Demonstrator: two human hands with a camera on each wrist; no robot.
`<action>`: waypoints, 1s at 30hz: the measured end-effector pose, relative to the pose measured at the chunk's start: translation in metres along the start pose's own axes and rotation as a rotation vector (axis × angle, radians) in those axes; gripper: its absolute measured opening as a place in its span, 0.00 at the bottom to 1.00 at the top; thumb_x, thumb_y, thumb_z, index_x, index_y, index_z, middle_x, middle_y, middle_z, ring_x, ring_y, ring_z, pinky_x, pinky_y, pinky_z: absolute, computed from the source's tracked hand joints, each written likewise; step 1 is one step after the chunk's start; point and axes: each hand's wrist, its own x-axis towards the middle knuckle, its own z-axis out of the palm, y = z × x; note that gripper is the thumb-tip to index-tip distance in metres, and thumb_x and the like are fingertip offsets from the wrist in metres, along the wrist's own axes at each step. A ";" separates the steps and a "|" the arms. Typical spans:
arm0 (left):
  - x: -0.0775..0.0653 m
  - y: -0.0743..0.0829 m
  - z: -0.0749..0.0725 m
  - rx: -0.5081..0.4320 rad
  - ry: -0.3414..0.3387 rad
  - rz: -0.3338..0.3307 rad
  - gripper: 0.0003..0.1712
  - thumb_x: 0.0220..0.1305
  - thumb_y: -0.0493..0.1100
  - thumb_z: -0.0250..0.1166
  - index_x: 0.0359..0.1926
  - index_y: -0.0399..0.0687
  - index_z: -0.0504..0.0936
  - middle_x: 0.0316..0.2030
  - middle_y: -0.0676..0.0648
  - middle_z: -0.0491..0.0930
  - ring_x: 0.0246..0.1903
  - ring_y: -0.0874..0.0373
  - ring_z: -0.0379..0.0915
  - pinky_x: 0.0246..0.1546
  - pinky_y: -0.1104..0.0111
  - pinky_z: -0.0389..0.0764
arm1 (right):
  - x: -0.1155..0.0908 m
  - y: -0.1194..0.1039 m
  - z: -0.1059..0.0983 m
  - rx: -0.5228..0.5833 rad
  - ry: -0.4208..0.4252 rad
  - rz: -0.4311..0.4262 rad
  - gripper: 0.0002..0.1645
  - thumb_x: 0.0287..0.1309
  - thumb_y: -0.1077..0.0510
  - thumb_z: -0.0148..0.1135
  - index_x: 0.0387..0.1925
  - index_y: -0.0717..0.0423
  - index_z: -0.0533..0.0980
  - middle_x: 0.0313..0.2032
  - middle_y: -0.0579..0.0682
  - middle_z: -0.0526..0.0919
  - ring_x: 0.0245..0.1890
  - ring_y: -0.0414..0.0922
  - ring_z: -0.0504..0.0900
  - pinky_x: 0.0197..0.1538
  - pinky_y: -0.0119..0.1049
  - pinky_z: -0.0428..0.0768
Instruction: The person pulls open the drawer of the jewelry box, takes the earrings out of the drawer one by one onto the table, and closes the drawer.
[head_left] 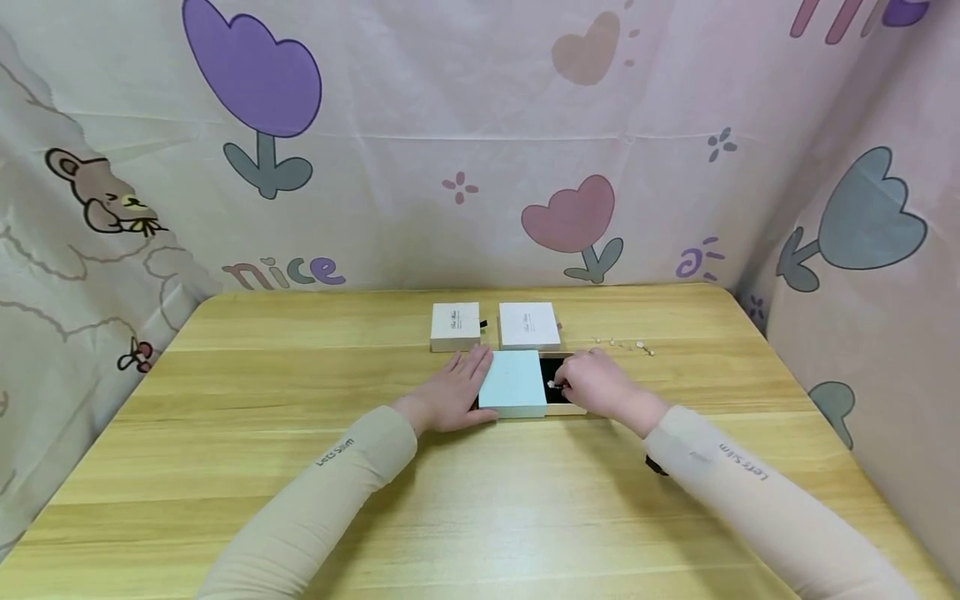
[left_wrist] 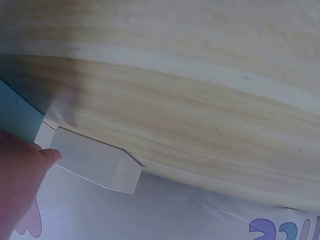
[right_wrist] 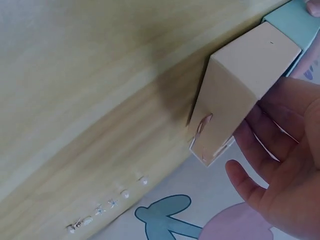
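Observation:
A light blue slide-out box (head_left: 512, 379) lies mid-table, its pale drawer (right_wrist: 240, 75) pulled out to the right, with a black lining (head_left: 551, 369). My left hand (head_left: 457, 392) rests with spread, fairly straight fingers along the box's left end. Over the drawer, my right hand (head_left: 600, 382) reaches down with bent fingers. It pinches a small white piece of jewelry (head_left: 553, 384) just above the black lining. In the right wrist view the fingertips are hidden behind the drawer wall. A ribbon pull (right_wrist: 202, 125) shows on the drawer's end.
Two white lettered boxes (head_left: 455, 325) (head_left: 529, 325) stand behind the blue one. Small pearl and star-shaped jewelry pieces (right_wrist: 112, 202) lie in a row at the right back. A printed cloth (head_left: 397, 100) hangs around the back and sides of the wooden table (head_left: 262, 483).

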 end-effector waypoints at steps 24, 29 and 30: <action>-0.001 -0.001 0.000 -0.012 0.002 0.001 0.54 0.64 0.70 0.44 0.72 0.37 0.34 0.74 0.40 0.32 0.74 0.49 0.28 0.73 0.55 0.39 | 0.005 0.034 -0.033 0.153 0.085 0.173 0.08 0.51 0.65 0.59 0.29 0.61 0.84 0.30 0.53 0.87 0.33 0.49 0.83 0.45 0.47 0.79; 0.000 -0.002 0.000 -0.004 0.013 0.012 0.54 0.64 0.70 0.44 0.72 0.36 0.35 0.74 0.39 0.33 0.74 0.48 0.28 0.72 0.54 0.41 | -0.004 0.071 -0.044 0.178 0.086 0.327 0.12 0.55 0.62 0.56 0.35 0.63 0.82 0.36 0.60 0.86 0.34 0.52 0.82 0.45 0.50 0.78; 0.001 -0.001 0.000 -0.001 0.010 0.012 0.54 0.64 0.70 0.44 0.72 0.37 0.34 0.74 0.39 0.33 0.74 0.48 0.28 0.72 0.54 0.41 | -0.006 0.079 -0.045 0.180 0.082 0.357 0.13 0.55 0.61 0.55 0.36 0.64 0.82 0.37 0.61 0.85 0.35 0.53 0.82 0.45 0.51 0.77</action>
